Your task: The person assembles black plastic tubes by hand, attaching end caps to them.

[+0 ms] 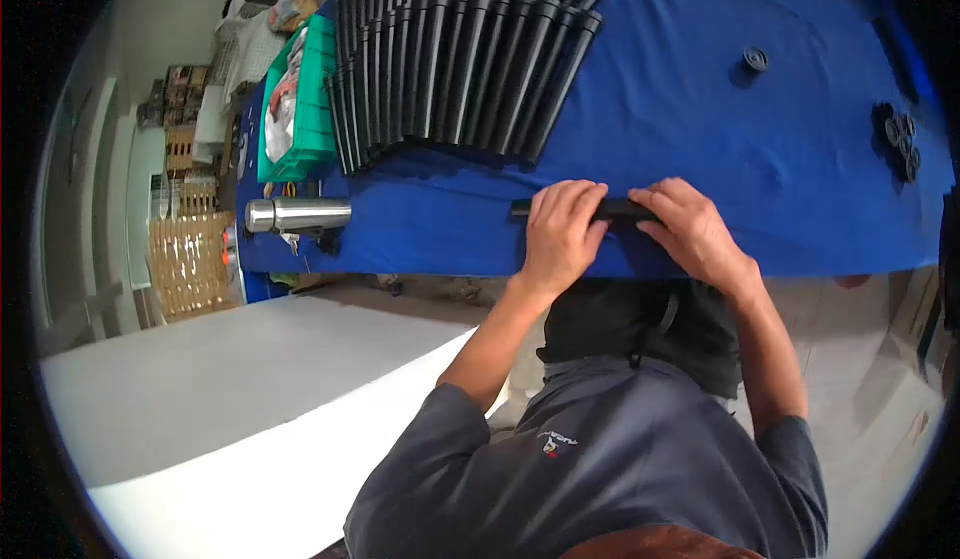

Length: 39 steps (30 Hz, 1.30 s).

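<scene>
Where it shows, the tube (617, 210) is black.

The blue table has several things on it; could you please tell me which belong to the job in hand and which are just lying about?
Likely the job:
- held tube
- other black tubes
- probably the round parts

Seemingly lying about:
- flask
- green bin

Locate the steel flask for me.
In the head view, the flask lies at the left of the blue cloth, just nearer the person than the green crate.
</scene>
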{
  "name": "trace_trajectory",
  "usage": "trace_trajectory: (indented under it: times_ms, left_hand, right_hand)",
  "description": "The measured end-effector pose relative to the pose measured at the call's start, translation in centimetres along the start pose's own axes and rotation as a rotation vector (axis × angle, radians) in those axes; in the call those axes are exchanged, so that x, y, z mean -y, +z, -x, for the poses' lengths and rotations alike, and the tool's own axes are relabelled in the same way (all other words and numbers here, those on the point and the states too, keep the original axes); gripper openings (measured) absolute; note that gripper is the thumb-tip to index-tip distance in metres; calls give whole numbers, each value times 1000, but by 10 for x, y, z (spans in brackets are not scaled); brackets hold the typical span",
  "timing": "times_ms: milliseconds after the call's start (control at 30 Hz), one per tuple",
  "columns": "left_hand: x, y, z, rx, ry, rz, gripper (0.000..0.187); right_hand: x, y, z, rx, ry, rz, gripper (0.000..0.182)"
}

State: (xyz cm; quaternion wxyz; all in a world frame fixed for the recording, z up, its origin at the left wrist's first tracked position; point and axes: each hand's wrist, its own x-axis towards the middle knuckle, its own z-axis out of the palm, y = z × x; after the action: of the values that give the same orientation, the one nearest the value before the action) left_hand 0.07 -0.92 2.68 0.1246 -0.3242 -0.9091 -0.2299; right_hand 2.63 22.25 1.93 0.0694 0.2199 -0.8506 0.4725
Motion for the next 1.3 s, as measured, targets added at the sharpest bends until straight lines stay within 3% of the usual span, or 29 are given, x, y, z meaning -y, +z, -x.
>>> trace_trajectory:
  times_ms: [100, 200, 333, 400, 467, 600, 833, 967, 1033, 1133, 1300]
  left_hand:
    - [1, 1, -4, 42, -71, 81, 42]
    - [-2, -5, -8, 73, -194, 269, 41]
    - [3, -24, -20, 269, -141, 361, 44]
    - [12, -28, -19, 318, -203, 441, 44]
    - [18, -30, -18, 336, -303, 524, 46]
    - [5, -23, -26, 197, -140, 401, 45]
    - [15, -30, -28, 491, -252, 499, 41]
    - [6, -32, -38, 445, -176, 490, 36]
    - [-7, -33, -42, 403, -136, 415, 33]
    - [7, -27, -29, 401, -250, 447, 40]
    - [10, -32, -33, 519, -263, 496, 43]
  right_hand:
    - [4, 1, 4, -152, 299, -362, 45]
    - [-3, 3, 13, -165, 421, -799, 45]
    - [-9, 3, 19, -134, 319, -744, 33]
    - [-10, 7, 21, -192, 339, -869, 28]
    - [-9, 5, 22, -202, 366, -906, 27]
    - [-7, 10, 24, -222, 394, -1006, 29]
    - [-4, 4, 28, -227, 367, -1021, 31]
    - [-7, 5, 28, -213, 387, -1158, 33]
    - [-13, 15, 28, -263, 321, -1069, 32]
    - [-10, 12, 29, -273, 317, -1022, 30]
    - [-6, 9, 29, -313, 339, -1161, 26]
